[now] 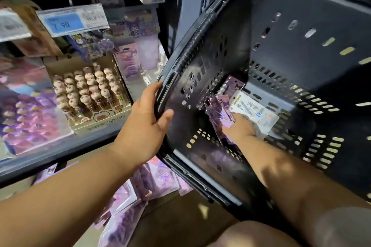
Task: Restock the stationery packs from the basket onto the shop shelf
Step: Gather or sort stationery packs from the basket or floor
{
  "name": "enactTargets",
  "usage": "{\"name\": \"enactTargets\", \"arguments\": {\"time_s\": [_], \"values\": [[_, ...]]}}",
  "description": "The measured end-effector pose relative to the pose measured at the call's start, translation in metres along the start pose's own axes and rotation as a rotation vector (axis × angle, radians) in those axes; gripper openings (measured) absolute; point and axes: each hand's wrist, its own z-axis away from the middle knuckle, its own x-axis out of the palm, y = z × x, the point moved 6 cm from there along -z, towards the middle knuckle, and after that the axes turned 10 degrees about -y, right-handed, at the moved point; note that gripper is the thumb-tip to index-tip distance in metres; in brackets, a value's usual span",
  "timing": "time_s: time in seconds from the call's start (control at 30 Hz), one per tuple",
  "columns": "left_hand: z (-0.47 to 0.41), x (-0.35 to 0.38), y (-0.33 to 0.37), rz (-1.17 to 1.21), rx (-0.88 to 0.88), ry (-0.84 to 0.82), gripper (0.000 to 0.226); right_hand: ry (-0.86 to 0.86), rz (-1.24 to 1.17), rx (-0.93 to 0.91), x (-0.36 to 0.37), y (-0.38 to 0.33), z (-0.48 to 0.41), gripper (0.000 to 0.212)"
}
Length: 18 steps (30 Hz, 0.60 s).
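Two packs show at the bottom of the tilted basket [313,10]: a purple pack [217,106] and, at its 3 o'clock, a white pack [256,111], the two overlapping. My right grip [240,128] is reached down inside with its fingertips on the packs where they meet; I cannot tell whether the fingers have closed on either. My left grip [148,124] is curled around the basket's rim on its 9 o'clock side, holding the basket tipped with its mouth toward me. At 9 o'clock of the basket sits the shop shelf [60,154], carrying a pen display box [90,96], with a blue price tag [64,22] at the box's 12 o'clock. More purple packs [128,212] lie heaped below the shelf edge, at 6 o'clock of my left grip
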Motion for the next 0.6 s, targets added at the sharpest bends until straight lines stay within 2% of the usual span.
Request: {"name": "enactTargets", "arguments": {"time_s": [0.1,0.17,0.33,0.43,0.6], "values": [[0.0,-0.001,0.001,-0.013,0.002,0.012,0.058,-0.063,0.053,0.018,0.01,0.001,-0.006,0.084],[0.001,-0.001,0.004,-0.025,0.006,0.019,0.056,-0.087,0.073,0.005,0.014,0.001,-0.009,0.087],[-0.001,-0.001,0.007,-0.036,0.014,0.015,0.056,-0.054,0.025,-0.022,0.011,0.006,-0.012,0.067],[0.0,0.0,0.008,-0.023,0.015,0.005,0.063,-0.046,-0.044,0.007,0.008,0.013,-0.014,0.061],[0.002,0.001,0.005,-0.02,-0.006,0.005,0.056,-0.012,-0.363,-0.015,0.002,0.024,-0.017,0.044]]}}
